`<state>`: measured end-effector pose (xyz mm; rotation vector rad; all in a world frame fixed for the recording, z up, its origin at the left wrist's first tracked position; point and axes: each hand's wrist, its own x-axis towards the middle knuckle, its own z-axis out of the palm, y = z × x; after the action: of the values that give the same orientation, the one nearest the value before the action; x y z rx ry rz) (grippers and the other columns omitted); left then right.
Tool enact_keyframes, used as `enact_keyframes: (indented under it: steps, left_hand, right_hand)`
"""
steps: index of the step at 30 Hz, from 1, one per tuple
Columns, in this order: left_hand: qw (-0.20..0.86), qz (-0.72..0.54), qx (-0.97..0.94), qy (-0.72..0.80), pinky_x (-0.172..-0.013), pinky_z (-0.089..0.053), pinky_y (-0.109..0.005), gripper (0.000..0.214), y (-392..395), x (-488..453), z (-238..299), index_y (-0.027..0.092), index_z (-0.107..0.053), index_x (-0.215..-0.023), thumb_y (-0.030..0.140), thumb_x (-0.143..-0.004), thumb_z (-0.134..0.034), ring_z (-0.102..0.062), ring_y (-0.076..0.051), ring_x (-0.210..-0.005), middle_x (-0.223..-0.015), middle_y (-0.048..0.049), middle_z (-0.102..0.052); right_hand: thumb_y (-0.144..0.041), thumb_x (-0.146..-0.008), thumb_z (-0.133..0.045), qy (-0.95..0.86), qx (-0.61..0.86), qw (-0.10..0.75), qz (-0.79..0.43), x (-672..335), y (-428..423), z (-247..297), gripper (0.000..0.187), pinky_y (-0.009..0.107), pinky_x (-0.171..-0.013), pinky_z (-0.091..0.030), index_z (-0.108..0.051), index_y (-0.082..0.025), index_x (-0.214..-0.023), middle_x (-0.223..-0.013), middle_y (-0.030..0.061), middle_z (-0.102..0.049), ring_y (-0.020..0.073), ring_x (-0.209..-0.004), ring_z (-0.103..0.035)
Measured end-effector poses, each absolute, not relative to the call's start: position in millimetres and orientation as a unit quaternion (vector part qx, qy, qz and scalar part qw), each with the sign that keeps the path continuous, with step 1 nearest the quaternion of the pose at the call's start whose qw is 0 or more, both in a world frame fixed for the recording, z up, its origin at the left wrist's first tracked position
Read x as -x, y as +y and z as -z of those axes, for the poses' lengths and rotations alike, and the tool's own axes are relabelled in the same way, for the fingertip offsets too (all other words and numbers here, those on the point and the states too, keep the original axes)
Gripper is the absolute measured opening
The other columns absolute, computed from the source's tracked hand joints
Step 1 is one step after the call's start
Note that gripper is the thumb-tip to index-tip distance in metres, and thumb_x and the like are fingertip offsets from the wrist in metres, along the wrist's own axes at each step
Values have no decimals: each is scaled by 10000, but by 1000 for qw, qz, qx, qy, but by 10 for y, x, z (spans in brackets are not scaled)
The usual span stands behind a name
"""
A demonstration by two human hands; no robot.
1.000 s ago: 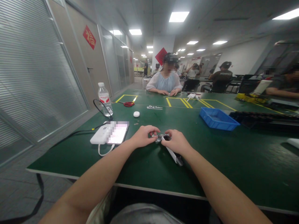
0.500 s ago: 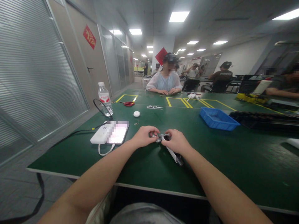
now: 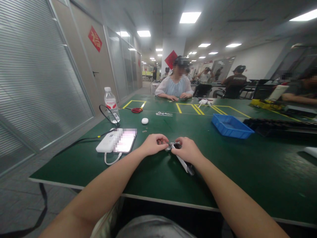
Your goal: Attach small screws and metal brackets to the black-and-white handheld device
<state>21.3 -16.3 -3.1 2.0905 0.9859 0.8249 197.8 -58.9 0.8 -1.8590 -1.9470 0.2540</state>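
Over the green table (image 3: pixel 158 178), in the head view: clasping a long white case (image 3: pixel 182 162) between the forearms with the right hand (image 3: pixel 188 150); pinching a small metal piece (image 3: pixel 167 147) at its far end with the left hand (image 3: pixel 154 145). Seemingly midway, yet to release either; impossible to tell whether joined.

From my station I see the tray (image 3: pixel 229 131) on the table (image 3: pixel 260 165). Left of the tray and nearer my camera, the right hand (image 3: pixel 187 150) is on a device (image 3: pixel 182 163), with the left hand (image 3: pixel 155 145) at its left end. Farther left of the tray lie the phone (image 3: pixel 127 142) and, beyond it, the power bank (image 3: pixel 105 142); the bottle (image 3: pixel 111 105) stands behind these two. The scissors (image 3: pixel 136 110) lie left of the tray and farther back. Behind the tray, to its left, sits a co-worker (image 3: pixel 174 86).
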Motion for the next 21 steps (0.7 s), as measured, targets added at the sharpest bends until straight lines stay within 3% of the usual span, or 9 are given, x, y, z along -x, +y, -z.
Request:
enact_keyframes:
  steps: [21]
  left_hand:
    - [375,-335,-782,368,-595,-435,-213,204,-109,-201,76,115,-649,-855,204,-670,-650,-548,-95,-610,-698,-13,-631]
  right_hand:
    - [-364,-639,-622,-699,673,220,-101,-1983,-586,-3,438,272,-714,-411,-660,-126,-1004,-942,112,-632,208,-848,-574]
